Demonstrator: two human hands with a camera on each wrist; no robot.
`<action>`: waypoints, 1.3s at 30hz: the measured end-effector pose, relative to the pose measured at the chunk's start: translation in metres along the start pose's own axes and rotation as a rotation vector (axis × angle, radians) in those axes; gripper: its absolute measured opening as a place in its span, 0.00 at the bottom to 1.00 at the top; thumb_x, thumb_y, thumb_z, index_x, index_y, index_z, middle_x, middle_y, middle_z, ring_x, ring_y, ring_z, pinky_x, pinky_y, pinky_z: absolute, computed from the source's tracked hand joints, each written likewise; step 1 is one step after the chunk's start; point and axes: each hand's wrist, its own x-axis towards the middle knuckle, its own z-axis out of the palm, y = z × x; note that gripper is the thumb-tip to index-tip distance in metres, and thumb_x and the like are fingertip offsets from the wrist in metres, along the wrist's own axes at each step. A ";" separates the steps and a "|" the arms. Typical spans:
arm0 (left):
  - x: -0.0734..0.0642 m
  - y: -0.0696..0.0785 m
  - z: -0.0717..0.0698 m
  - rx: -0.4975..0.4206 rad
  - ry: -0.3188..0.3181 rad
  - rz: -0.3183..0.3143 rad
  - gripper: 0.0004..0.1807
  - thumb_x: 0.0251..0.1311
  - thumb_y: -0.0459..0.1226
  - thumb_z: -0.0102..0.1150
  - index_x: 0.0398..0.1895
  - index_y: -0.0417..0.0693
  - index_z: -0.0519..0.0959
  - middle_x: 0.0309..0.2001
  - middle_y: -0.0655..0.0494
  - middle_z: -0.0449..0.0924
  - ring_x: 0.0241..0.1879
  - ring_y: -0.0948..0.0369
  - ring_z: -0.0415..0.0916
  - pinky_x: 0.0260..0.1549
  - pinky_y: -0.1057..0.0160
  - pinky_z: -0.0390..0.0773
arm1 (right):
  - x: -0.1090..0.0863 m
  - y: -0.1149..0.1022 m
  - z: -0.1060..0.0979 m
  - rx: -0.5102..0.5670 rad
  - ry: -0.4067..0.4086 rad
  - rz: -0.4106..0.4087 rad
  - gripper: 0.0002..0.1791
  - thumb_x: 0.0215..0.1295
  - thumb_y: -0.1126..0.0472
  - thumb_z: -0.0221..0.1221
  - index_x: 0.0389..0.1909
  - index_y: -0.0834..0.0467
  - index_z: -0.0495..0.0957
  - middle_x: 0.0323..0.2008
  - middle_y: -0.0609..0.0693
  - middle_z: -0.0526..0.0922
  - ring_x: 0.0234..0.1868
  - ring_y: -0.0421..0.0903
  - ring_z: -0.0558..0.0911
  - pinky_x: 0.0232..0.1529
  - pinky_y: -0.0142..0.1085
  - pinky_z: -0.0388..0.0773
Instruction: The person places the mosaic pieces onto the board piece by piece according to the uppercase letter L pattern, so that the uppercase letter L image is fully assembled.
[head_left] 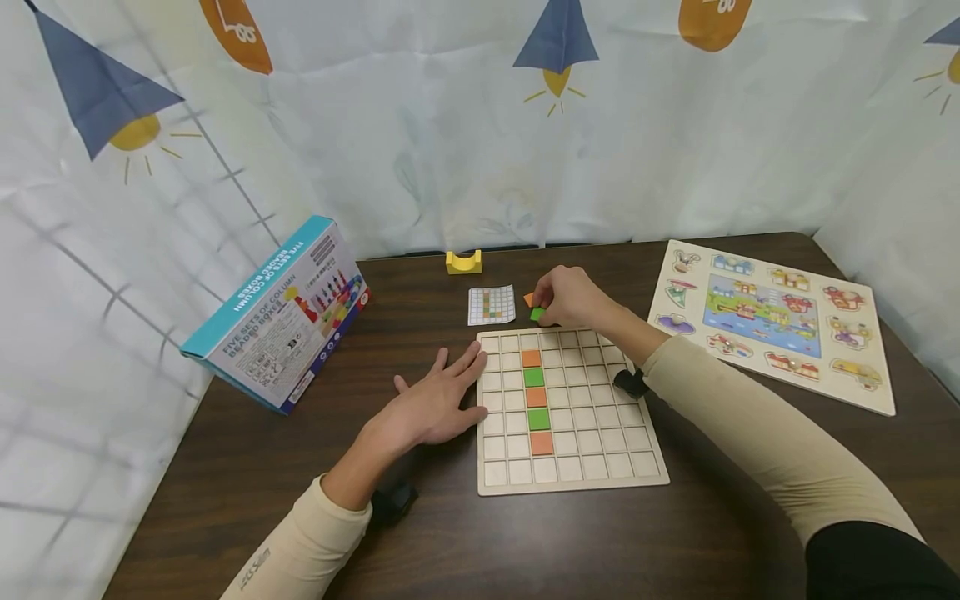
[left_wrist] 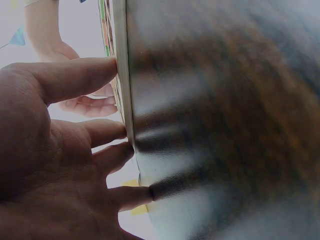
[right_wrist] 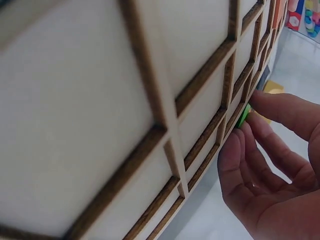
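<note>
A wooden grid board (head_left: 572,472) lies on the table with orange and green square tiles alternating down one column. My left hand (head_left: 435,405) is spread at its left side, and in the left wrist view the thumb and fingertips touch the board's edge (left_wrist: 123,65). Just past the board's far edge is my right hand (head_left: 564,297), fingers bent, pinching a green tile (head_left: 537,314). The right wrist view shows this green tile (right_wrist: 243,116) at the fingertips. An orange tile (head_left: 528,300) lies beside it, partly covered by the hand. Left of these lies a small printed pattern card (head_left: 491,305).
A yellow block (head_left: 464,263) with a curved top stands at the table's back edge. To the left is a teal and white box (head_left: 277,317). At right, a wooden picture puzzle board (head_left: 772,321) lies close to the right forearm. White curtains hang behind the table.
</note>
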 end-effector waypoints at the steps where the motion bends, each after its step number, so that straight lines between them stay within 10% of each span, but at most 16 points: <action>1: 0.001 -0.001 0.001 -0.007 0.003 0.003 0.47 0.71 0.56 0.58 0.86 0.62 0.47 0.86 0.65 0.33 0.84 0.41 0.33 0.58 0.10 0.36 | 0.000 0.000 0.000 0.001 -0.003 0.001 0.11 0.56 0.67 0.73 0.41 0.59 0.87 0.39 0.54 0.87 0.42 0.51 0.83 0.44 0.43 0.82; 39: -0.003 0.003 -0.001 0.003 0.007 -0.004 0.46 0.72 0.55 0.58 0.86 0.61 0.47 0.86 0.65 0.34 0.84 0.42 0.33 0.61 0.11 0.36 | -0.015 0.016 -0.012 0.211 -0.034 0.002 0.15 0.59 0.70 0.71 0.48 0.59 0.89 0.46 0.56 0.87 0.47 0.51 0.82 0.48 0.43 0.81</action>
